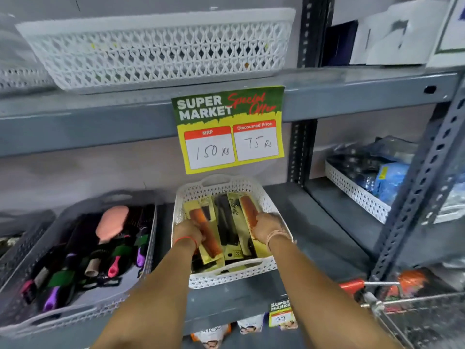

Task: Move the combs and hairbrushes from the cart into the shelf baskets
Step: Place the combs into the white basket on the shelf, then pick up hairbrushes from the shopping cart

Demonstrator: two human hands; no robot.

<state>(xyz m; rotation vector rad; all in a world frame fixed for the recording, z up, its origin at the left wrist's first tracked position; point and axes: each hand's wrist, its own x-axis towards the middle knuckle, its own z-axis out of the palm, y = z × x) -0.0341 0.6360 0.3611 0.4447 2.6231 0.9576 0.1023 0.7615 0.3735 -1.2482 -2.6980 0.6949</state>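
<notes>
We had the packaged combs [227, 224] lying lengthwise in the white basket [227, 277] on the shelf [324, 238] — amber and black, on yellow cards. Our left grip [187, 234] closed on an amber comb, our right grip [266, 226] on another, likely squaring them flat. Left of both grips sat the grey basket [75, 316] of hairbrushes [112, 222]; the cart [412, 306] stood right.

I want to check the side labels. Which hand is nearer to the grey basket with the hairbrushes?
Left. The left hand is in the white basket at its left wall, next to the grey basket. The right hand is at the white basket's right side, farther away.
</notes>
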